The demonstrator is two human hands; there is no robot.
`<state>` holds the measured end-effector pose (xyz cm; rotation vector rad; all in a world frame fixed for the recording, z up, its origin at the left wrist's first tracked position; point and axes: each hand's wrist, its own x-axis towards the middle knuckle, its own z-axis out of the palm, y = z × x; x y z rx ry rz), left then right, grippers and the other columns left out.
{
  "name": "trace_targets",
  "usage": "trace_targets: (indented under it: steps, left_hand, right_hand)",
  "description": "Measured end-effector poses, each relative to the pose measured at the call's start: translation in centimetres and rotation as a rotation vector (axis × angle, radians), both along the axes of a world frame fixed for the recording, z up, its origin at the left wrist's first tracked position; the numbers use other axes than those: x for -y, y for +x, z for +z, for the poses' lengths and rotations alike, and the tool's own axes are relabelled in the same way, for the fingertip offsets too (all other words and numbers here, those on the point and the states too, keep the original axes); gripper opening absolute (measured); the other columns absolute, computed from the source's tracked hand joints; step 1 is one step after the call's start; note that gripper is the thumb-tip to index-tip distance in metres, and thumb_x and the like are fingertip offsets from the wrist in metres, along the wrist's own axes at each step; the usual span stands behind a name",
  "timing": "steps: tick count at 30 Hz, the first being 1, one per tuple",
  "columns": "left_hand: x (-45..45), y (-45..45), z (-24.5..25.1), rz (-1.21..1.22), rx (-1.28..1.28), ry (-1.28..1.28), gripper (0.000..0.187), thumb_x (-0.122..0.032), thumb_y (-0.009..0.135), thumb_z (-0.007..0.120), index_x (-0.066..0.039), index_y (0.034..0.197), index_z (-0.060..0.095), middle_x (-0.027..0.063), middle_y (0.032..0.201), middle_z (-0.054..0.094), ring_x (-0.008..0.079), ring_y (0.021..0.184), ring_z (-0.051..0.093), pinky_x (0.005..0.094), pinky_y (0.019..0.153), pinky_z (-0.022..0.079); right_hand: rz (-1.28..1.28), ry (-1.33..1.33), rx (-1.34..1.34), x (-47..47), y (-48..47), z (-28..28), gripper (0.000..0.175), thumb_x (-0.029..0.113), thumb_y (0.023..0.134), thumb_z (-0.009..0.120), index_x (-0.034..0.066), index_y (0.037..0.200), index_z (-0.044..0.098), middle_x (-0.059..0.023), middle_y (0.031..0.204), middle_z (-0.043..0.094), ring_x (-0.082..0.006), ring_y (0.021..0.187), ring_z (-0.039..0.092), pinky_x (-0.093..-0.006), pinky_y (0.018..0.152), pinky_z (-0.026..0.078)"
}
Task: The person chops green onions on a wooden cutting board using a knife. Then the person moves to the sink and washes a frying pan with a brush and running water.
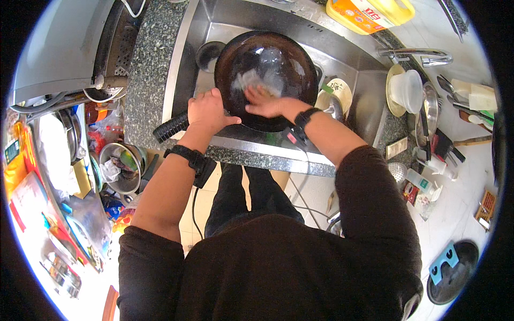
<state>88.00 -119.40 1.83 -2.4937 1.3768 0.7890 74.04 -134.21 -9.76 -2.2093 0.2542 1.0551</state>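
A dark wok [293, 72] lies in the stainless steel sink [369, 96], its inner or outer face not certain. My left hand [207, 110] grips the wok near its black ridged handle [170, 127] at the lower left rim. With fingers spread, my right hand [267, 102] presses a pale, blurred cloth or pad [252, 79] against the wok's wet, shiny surface. A small dark bowl [210, 56] sits left of the wok. Right of it, a patterned oval dish [340, 90] is partly hidden. Both wrists wear black straps.
A yellow detergent jug [369, 14] stands behind the sink, and a chrome faucet [417, 54] reaches in from the right. Stacked bowls [406, 91] and utensils crowd the right counter. A granite counter [146, 76] borders the left; a metal pot [120, 168] sits below it. Cables hang near my legs.
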Motion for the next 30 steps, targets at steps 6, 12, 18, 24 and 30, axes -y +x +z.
trace_targets:
  steps: [6, 12, 18, 24, 30]
  left_hand:
    - [-0.4, 0.2, -0.7, -0.026, -0.016, -0.007, 0.077, -0.062, 0.057, 0.072, -0.002, 0.100, 0.050, 0.0118, 0.096, 0.061, 0.0255, 0.095, 0.060, 0.0386, 0.081, 0.046]
    - [-0.6, 0.3, -1.1, -0.028, -0.019, -0.027, 0.073, -0.059, 0.061, 0.072, -0.002, 0.100, 0.049, 0.0122, 0.097, 0.062, 0.0263, 0.095, 0.060, 0.0386, 0.081, 0.047]
    - [-0.6, 0.4, -1.1, -0.028, -0.043, -0.033, 0.070, -0.055, 0.062, 0.072, -0.002, 0.101, 0.049, 0.0133, 0.099, 0.062, 0.0264, 0.096, 0.060, 0.0383, 0.082, 0.046]
    - [-0.5, 0.5, -1.1, -0.021, -0.034, -0.036, 0.068, -0.054, 0.061, 0.074, -0.003, 0.100, 0.050, 0.0122, 0.099, 0.062, 0.0266, 0.096, 0.060, 0.0384, 0.083, 0.045]
    - [-0.6, 0.6, -1.3, -0.003, -0.050, -0.047, 0.069, -0.056, 0.060, 0.073, -0.003, 0.099, 0.051, 0.0118, 0.096, 0.063, 0.0265, 0.096, 0.060, 0.0384, 0.082, 0.045]
  right_hand:
    - [-0.035, -0.336, -0.149, 5.2, -1.6, 0.8, 0.075, 0.058, 0.088, 0.031, 0.0134, 0.145, 0.008, -0.0049, 0.151, -0.003, -0.0289, 0.139, -0.002, -0.0566, 0.107, 0.008]
    - [0.139, 0.185, -0.390, 1.5, -5.7, 4.4, 0.087, 0.068, 0.086, 0.014, 0.0026, 0.143, 0.004, -0.0185, 0.149, -0.004, -0.0327, 0.138, -0.004, -0.0471, 0.110, 0.002]
    - [-0.636, 1.050, -0.122, -4.1, 1.8, 2.4, 0.067, 0.053, 0.094, 0.020, 0.0115, 0.144, 0.005, -0.0044, 0.151, 0.003, -0.0154, 0.138, 0.003, -0.0281, 0.110, 0.008]
    - [-0.769, 0.310, 0.361, 1.1, 9.0, -2.1, 0.083, 0.064, 0.088, 0.020, 0.0045, 0.143, 0.002, -0.0144, 0.150, -0.006, -0.0298, 0.138, -0.006, -0.0405, 0.111, 0.001]
    - [-0.254, -0.516, -0.034, 7.8, -0.2, -1.0, 0.080, 0.059, 0.087, 0.033, 0.0077, 0.144, 0.009, -0.0079, 0.151, -0.003, -0.0290, 0.139, -0.005, -0.0493, 0.109, 0.006]
